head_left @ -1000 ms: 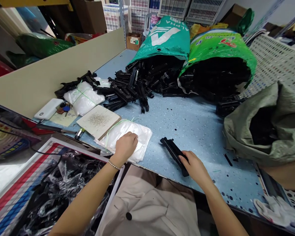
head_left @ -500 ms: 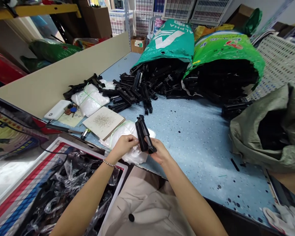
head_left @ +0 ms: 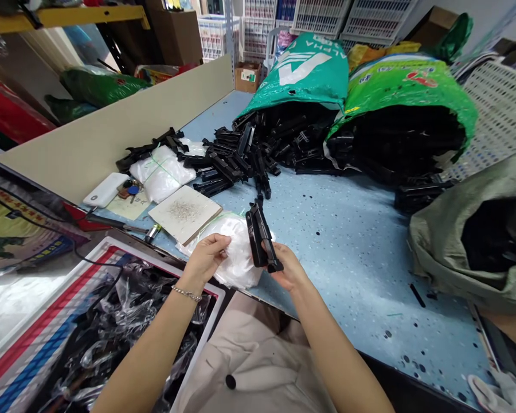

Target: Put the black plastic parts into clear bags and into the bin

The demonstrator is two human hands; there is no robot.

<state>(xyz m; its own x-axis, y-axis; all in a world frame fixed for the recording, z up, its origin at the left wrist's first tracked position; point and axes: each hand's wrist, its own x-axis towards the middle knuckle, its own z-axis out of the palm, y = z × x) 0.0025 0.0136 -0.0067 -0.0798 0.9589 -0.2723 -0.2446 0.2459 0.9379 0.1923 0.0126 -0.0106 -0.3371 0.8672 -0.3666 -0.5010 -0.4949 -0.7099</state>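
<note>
My right hand is closed round the near end of a long black plastic part, which points away from me above the blue table. My left hand pinches the edge of a clear plastic bag from a stack of white bags lying at the table's front edge. The black part is right beside the bag, touching or just over it.
A heap of black plastic parts spills from a teal sack and a green sack at the back. A grey-green sack lies right. A tan board, another bag bundle and a power bank lie left. A crate of bagged parts stands below left.
My right hand picked the black part up from the table at the right and carried it left to the bags. My left hand went from resting on the bag stack to pinching one bag.
</note>
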